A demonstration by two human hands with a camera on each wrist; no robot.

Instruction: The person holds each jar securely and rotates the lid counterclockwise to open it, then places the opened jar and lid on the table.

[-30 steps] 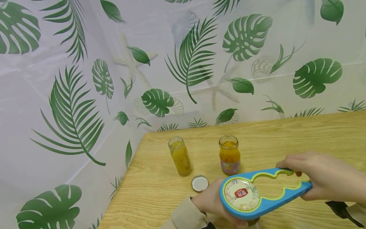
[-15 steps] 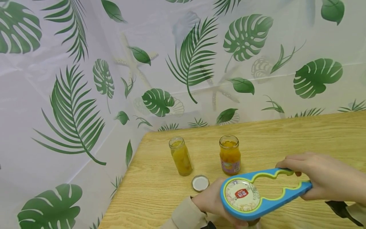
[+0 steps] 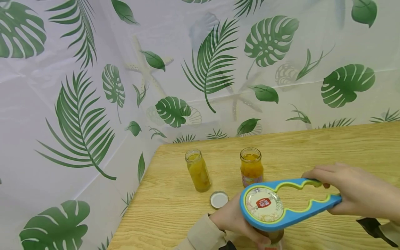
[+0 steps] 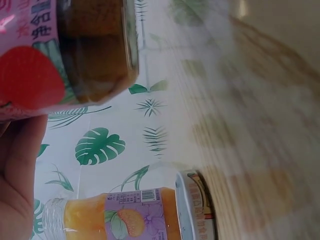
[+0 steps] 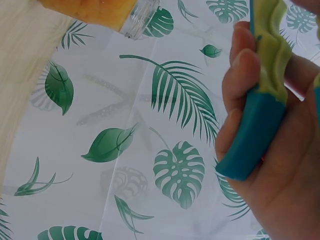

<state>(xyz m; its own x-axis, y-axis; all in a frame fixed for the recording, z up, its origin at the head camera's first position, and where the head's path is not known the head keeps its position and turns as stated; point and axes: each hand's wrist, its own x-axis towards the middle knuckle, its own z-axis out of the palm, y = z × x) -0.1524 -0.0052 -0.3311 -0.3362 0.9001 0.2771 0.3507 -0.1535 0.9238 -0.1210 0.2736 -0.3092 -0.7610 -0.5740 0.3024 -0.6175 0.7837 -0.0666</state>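
My left hand (image 3: 239,222) grips a glass jar (image 4: 100,55) with a pink label and a red fruit picture. In the left wrist view its base stands off the wooden surface. Around the jar's patterned lid (image 3: 264,204) lies the wide ring end of a blue and lime-green jar opener (image 3: 300,222), so the lid's face shows through. My right hand (image 3: 356,191) holds the opener's two handle arms at their far ends, with fingers curled over one arm (image 5: 257,130) in the right wrist view. Most of the held jar is hidden under the opener in the head view.
Behind the opener stands an uncapped jar (image 3: 251,166) of orange fruit with a purple label. To its left is a taller uncapped jar (image 3: 198,172) of yellow fruit. A loose lid (image 3: 219,200) lies on the wooden table (image 3: 168,208), close to my left hand. A leaf-print sheet (image 3: 218,104) hangs behind.
The jar and opener have risen slightly in the head view, so more of the jar shows below the ring and the opener overlaps the orange jar's label. Both hands keep their hold.
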